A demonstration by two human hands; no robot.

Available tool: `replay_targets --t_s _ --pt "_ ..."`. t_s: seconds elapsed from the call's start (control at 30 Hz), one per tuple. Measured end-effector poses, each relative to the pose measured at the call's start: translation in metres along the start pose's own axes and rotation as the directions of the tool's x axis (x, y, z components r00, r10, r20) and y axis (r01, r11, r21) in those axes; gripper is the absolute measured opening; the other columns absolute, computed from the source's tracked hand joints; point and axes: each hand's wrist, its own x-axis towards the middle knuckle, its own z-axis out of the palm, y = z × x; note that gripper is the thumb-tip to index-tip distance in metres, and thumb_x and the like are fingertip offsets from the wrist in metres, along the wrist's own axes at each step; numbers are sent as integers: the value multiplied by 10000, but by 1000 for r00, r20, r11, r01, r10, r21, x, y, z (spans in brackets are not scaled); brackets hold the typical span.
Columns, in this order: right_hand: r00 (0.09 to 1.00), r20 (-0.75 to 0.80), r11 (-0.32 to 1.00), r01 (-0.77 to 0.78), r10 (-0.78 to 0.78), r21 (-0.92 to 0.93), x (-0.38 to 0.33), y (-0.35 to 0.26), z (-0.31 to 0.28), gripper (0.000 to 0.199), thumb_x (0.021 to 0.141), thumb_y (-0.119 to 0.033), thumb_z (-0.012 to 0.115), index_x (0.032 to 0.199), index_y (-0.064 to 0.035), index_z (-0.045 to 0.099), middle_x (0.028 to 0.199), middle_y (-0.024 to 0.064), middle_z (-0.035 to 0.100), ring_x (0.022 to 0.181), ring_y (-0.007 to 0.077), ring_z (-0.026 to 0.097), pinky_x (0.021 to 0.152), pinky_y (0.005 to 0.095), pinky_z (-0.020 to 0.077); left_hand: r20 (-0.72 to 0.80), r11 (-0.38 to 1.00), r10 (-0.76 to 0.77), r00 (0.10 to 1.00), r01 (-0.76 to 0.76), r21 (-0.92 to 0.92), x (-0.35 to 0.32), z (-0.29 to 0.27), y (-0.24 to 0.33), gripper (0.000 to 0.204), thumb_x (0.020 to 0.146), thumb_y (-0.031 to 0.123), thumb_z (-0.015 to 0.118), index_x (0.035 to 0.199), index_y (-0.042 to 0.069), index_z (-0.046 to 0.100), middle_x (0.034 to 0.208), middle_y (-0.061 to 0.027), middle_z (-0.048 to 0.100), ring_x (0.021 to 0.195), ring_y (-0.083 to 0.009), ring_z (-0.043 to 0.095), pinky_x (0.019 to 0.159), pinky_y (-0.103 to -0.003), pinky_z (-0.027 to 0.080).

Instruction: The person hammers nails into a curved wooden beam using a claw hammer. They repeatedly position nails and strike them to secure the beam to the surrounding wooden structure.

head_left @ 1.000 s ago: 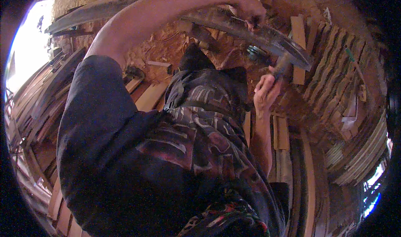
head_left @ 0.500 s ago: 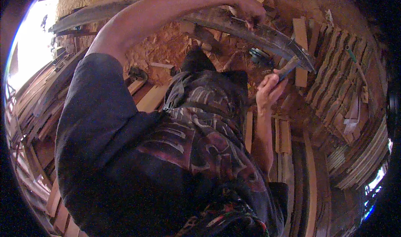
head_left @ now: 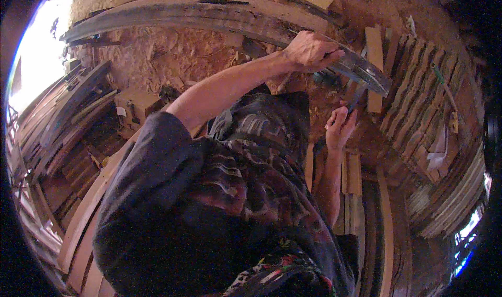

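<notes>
A long curved wooden plank (head_left: 209, 17) arcs across the top of the view. My left hand (head_left: 309, 51) presses down on it near its right end, fingers wrapped over the edge. Just below that end, my right hand (head_left: 340, 127) is closed on the handle of a thin dark tool (head_left: 356, 95), whose tip points up at the plank's underside. My dark patterned shirt (head_left: 235, 192) fills the middle and hides what lies under it.
Sawdust and wood shavings (head_left: 167, 51) cover the ground beneath the plank. Stacked boards (head_left: 429, 103) lie at the right, and more planks (head_left: 68, 140) and curved strips lie at the left. Short wooden blocks (head_left: 374, 67) sit near the plank's end.
My head has tilted, so the plank and both hands sit lower in the view. The left hand stays on the plank, and the right hand with the tool has shifted slightly.
</notes>
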Motion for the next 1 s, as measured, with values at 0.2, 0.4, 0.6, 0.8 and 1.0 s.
replay_targets --t_s 0.2,0.4,0.6,0.8,1.0 --pt "1000 -2 988 -1 1 -153 4 -13 0 333 1045 -324 477 1202 -30 481 728 -10 459 528 54 419 425 225 374 180 945 312 933 -325 45 -26 9 -34 195 857 307 674 741 151 666 642 -38 621 641 -235 640 564 -422 516" --pt "984 111 885 175 -140 -432 28 -28 -10 330 1034 -299 505 1205 -20 536 837 46 562 657 119 518 529 280 447 49 921 387 921 -388 28 -38 0 -20 225 844 257 679 676 167 560 627 5 581 589 -224 609 542 -384 486" --pt "757 463 226 605 -462 -763 73 -74 -23 389 995 -333 574 1191 -2 629 1093 174 682 987 335 667 835 465 536 31 971 30 999 -36 238 -63 -50 35 247 845 360 709 808 120 660 732 -66 636 672 -286 650 588 -429 544" --pt "805 562 142 589 -190 -795 116 -122 -33 363 928 -337 645 1270 -217 651 1098 93 633 1037 344 620 981 467 454 -185 634 -609 771 613 470 -36 -171 -92 359 850 385 679 1037 80 712 926 -149 730 880 -373 701 765 -484 572" --pt "729 639 76 671 -246 -737 151 -129 -39 358 904 -249 674 1255 -183 669 1122 87 584 1091 313 548 961 446 454 268 591 -745 611 417 691 -16 -193 -233 494 766 392 790 1137 83 686 1113 -157 702 1049 -346 668 872 -485 545"
